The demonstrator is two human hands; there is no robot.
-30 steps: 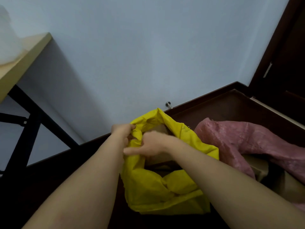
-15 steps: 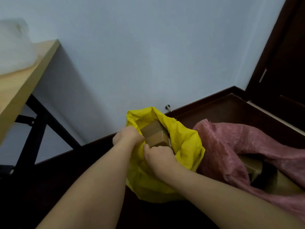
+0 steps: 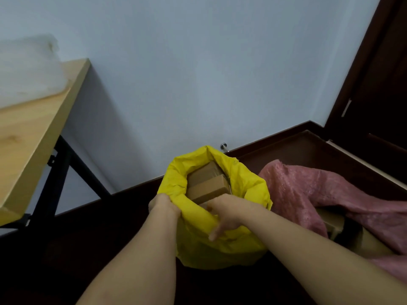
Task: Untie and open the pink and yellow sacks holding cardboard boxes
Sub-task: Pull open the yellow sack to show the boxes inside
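The yellow sack (image 3: 244,188) stands on the dark floor with its mouth open, and brown cardboard boxes (image 3: 208,186) show inside. My left hand (image 3: 163,204) grips the near-left rim of the sack. My right hand (image 3: 226,213) holds the near rim, thumb inside and fingers curled over the folded edge. To the right lies the pink sack (image 3: 308,190), slumped open, with a cardboard box (image 3: 332,221) showing in its mouth.
A wooden table (image 3: 33,137) on black metal legs (image 3: 59,175) stands at the left, with a blurred white thing on top. A pale wall rises behind the sacks. A dark wooden door (image 3: 378,89) and its frame fill the right. A small metal door stop (image 3: 224,146) sticks out above the skirting.
The sack's mouth was bunched shut between both hands. Both hands have drawn the rim down and apart, and the boxes inside now show.
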